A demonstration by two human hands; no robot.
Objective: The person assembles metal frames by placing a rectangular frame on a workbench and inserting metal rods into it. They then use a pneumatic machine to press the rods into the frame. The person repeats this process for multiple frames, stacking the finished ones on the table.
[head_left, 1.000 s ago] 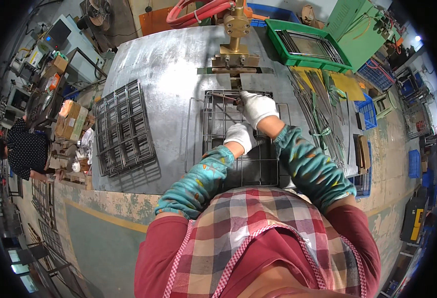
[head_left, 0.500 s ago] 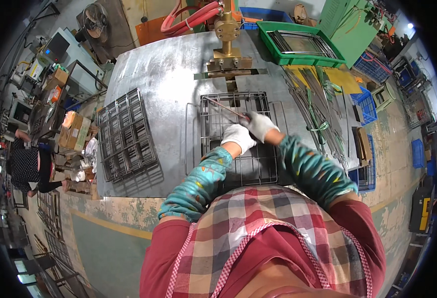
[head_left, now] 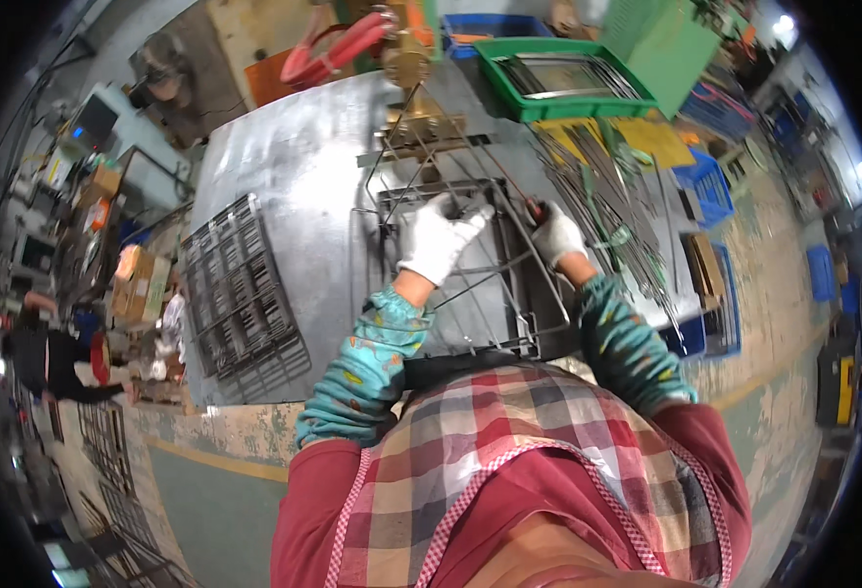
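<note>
A wire rack [head_left: 492,267] of thin metal bars is tilted up over the metal worktable, its upper corner in front of the brass press fixture. My left hand [head_left: 439,241], in a white glove, is closed around bars near the rack's middle; blur partly obscures the fingers. At the rack's right side, my gloved right hand [head_left: 558,238] is closed on the dark red handle of a thin rod-like tool [head_left: 535,206]. Its slender shaft points away toward the fixture. Beneath the raised rack, more dark wire framework [head_left: 384,204] lies on the table.
Stacked wire racks [head_left: 240,284] lie on the left of the worktable [head_left: 254,157]. Loose metal strips [head_left: 612,191] cover its right side. At the back stand the brass fixture [head_left: 408,69] with red hoses [head_left: 338,54] and a green tray [head_left: 509,93]. Another person [head_left: 58,363] is far left.
The wire rack has gone from lying flat to tilted up. My hands have moved apart, the left toward the left and the right toward the right with the tool. The view has shifted slightly.
</note>
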